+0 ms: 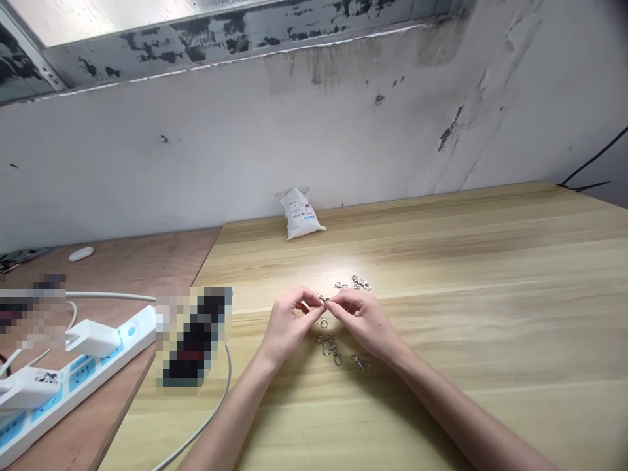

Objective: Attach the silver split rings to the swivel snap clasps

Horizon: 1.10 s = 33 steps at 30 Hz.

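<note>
My left hand (pixel 289 324) and my right hand (pixel 362 317) meet above the light wooden table (pixel 466 314). Both pinch a small metal clasp (pixel 322 299) between thumb and fingertips. Under the hands lie more small metal clasps and rings: a ring (pixel 322 322), a cluster (pixel 331 347) and one clasp (pixel 360 363) near my right wrist. A further group of clasps (pixel 358 283) lies just beyond the hands.
A small white bag (pixel 300 213) leans against the wall at the table's back edge. On the left, a darker table holds a white power strip (pixel 73 373) with plugs and a white cable (pixel 216 409). A black cable (pixel 591 167) runs at far right.
</note>
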Available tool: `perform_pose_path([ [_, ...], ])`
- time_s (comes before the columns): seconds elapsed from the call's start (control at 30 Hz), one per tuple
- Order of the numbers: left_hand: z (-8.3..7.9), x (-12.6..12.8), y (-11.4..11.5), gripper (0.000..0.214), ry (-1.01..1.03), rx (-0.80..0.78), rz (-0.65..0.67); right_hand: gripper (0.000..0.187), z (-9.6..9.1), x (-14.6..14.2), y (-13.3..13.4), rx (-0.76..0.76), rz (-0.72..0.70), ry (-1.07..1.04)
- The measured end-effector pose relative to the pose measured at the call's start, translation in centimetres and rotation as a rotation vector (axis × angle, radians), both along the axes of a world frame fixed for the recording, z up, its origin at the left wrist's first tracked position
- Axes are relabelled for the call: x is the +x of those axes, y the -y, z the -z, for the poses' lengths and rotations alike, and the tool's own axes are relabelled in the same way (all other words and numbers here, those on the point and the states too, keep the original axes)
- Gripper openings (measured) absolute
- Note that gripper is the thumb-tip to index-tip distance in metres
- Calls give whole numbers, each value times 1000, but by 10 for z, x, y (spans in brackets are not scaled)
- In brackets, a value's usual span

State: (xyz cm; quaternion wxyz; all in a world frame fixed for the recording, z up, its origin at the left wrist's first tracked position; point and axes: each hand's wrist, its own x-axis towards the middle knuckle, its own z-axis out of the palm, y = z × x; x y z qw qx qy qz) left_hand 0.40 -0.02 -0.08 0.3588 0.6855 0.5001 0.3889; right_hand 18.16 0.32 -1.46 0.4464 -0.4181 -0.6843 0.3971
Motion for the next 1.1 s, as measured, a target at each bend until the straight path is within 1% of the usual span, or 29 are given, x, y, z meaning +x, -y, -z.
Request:
perform_pose_path([
  [0.1, 1, 0, -1, 8, 34, -29, -16, 24, 2, 0, -1, 43, 2, 19],
  [0.2, 3, 0, -2, 9, 18, -36, -17, 23, 5, 0, -1, 46, -5, 31],
  [0.27, 4, -2, -2, 8, -24, -15, -10, 23, 5, 0, -1, 47, -12, 35],
  [0.3, 4, -3, -3, 8, -64, 20, -6, 22, 4, 1, -1, 53, -11, 42],
  [0.37, 3, -5, -3, 8, -193, 165, -25, 22, 3, 3, -1, 76, 4, 75],
  [0.5, 2, -12, -6, 8, -506, 572, -135, 22, 2, 12, -6, 168, 64, 225],
  [0.57, 2, -15, -8, 11, -597, 696, -142, 19, 4, 18, -11, 276, 87, 345],
  [0.63, 2, -17, -10, 14, -651, 760, -120, 17, 9, 23, -15, 391, 96, 455],
  [0.7, 3, -18, -10, 17, -690, 788, -95, 18, 13, 26, -18, 465, 96, 531],
  [0.8, 4, -17, -10, 17, -708, 794, -64, 19, 16, 26, -20, 512, 101, 592],
  [1.1, 5, -15, -9, 15, -702, 838, -47, 18, 14, 23, -16, 508, 91, 629],
])
